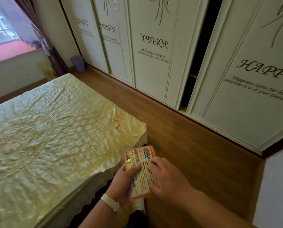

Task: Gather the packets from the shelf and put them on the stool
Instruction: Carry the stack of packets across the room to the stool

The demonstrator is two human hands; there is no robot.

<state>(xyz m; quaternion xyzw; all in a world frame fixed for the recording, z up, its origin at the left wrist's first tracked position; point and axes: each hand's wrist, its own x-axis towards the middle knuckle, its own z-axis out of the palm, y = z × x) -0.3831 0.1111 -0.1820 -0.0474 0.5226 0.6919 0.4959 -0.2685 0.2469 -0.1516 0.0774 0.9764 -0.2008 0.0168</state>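
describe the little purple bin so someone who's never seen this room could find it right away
Start at the long white wardrobe with HAPPY lettered on its doors and follow it left to the far corner by the window. There, on the wooden floor below the dark curtain, stands the small bin. It is the only pale purple object on the floor.

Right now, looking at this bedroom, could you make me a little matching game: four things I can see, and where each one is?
Things:
1. packets
2. purple bin
3. white wristband
4. yellow bedspread

Places:
A. on the floor in the corner by the curtain
B. on the left wrist
C. held between both hands
D. spread over the bed, left of the wooden floor

Pairs: 1-C, 2-A, 3-B, 4-D
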